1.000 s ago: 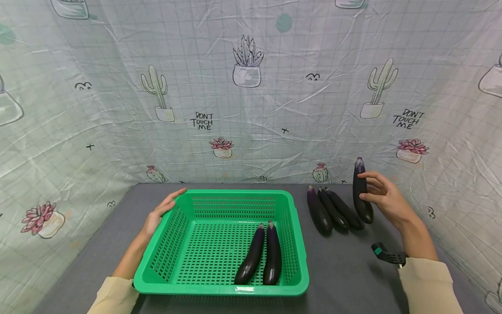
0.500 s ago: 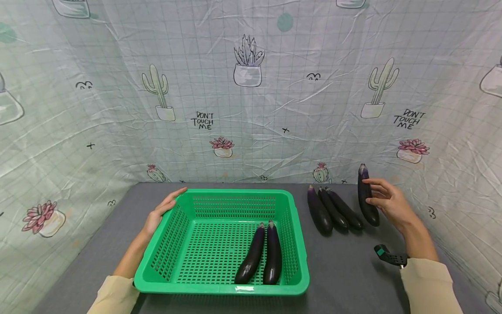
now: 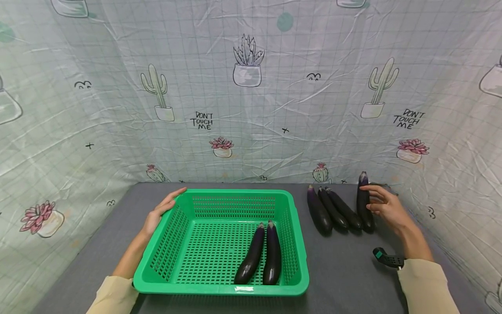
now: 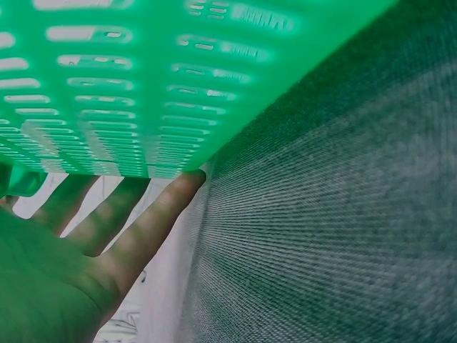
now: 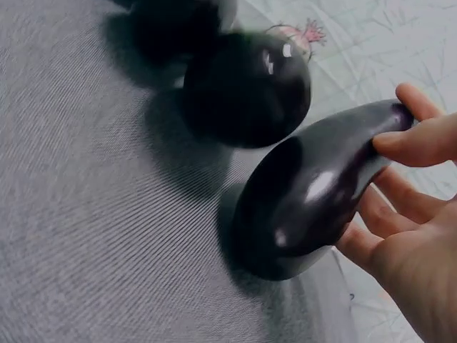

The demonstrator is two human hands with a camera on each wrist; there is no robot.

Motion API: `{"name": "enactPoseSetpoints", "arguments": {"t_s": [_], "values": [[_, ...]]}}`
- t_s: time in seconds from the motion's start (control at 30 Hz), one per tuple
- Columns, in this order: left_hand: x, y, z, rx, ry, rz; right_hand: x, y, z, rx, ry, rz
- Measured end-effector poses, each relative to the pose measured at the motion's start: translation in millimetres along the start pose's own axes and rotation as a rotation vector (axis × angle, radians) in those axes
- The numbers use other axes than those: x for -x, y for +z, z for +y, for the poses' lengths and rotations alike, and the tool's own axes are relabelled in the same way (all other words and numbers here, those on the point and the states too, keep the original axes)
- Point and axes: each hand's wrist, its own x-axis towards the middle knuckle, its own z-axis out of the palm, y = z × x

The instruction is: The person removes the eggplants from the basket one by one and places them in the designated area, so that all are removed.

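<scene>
My right hand (image 3: pixel 388 210) pinches a dark purple eggplant (image 3: pixel 364 207) between thumb and fingers at the right of the head view. In the right wrist view this eggplant (image 5: pixel 307 193) leans with its rounded end low at the cloth. Just left of it lie three more eggplants (image 3: pixel 319 211), side by side. A green plastic basket (image 3: pixel 219 289) stands in the middle, with two eggplants (image 3: pixel 251 255) on its right side. My left hand (image 3: pixel 154 218) rests along the basket's left side, fingers straight; the left wrist view shows them by the slotted wall (image 4: pixel 107 86).
Dark grey cloth (image 3: pixel 337 270) covers the table. A pale curtain printed with potted cacti (image 3: pixel 247 131) hangs behind and along both sides, close to the back row of eggplants. A black strap (image 3: pixel 388 257) is on the right wrist.
The right hand has lowered the eggplant to the cloth at the right end of the row, after a slight shift rightward. The left hand and the basket have stayed put.
</scene>
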Motion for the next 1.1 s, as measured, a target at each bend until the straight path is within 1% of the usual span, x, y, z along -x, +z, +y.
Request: {"name": "enactPoseSetpoints", "arguments": {"t_s": [0.1,0.23,0.37,0.53,0.73,1.0,1.1], "values": [[0.3,-0.1,0.3,0.042,0.002,-0.015,-0.7,1.0,2.8,0.005,0.008,0.007],[0.3,-0.1,0.3,0.036,0.015,-0.015,-2.7,3.4,5.0,0.027,0.044,0.039],[0.1,-0.3,-0.1,0.039,0.018,-0.018,-4.6,6.2,6.2,0.057,0.046,0.063],[0.1,-0.2,0.3,0.075,0.009,-0.03,-5.8,8.4,6.0,0.102,0.05,0.054],[0.5,0.0,0.6,0.045,0.01,-0.023,-7.9,11.9,8.3,0.145,0.045,0.061],[-0.5,-0.5,-0.4,-0.002,0.019,-0.013,-11.8,18.5,14.0,0.197,0.05,0.092],[-0.7,-0.5,-0.7,0.014,0.017,-0.018,-12.9,20.7,16.2,0.207,0.029,0.104]]}}
